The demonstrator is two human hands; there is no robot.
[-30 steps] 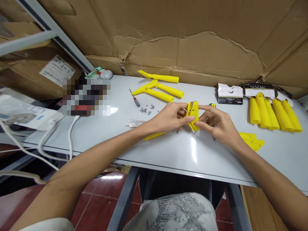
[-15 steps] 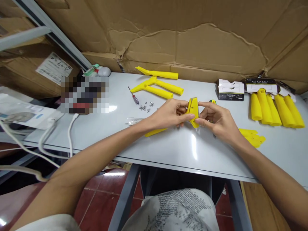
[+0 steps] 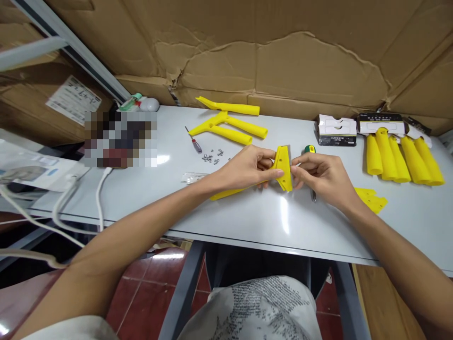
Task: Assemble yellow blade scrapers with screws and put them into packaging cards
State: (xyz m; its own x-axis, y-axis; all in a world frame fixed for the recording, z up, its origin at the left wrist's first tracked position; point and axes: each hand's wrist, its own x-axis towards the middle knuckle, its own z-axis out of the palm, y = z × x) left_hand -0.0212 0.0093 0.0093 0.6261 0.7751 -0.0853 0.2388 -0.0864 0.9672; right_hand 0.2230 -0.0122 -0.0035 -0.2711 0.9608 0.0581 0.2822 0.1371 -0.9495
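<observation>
Loose screws [image 3: 211, 158] lie beyond the left hand [image 3: 244, 169], which grips the yellow scraper [image 3: 283, 166] over the white table [image 3: 255, 219]; blade [image 3: 290, 158] along its right edge. Right hand [image 3: 325, 177] at blade; cannot tell if pinching. Step: probably blade seating; next move calls for steady alignment.

Brown cardboard [image 3: 219, 23] stands behind the pale worktop [image 3: 233, 226]. At far left, a cardboard box [image 3: 28, 101] bears a white label [image 3: 73, 100]; white cables [image 3: 98, 200] trail nearby. Red floor tiles [image 3: 152, 274] show below.
</observation>
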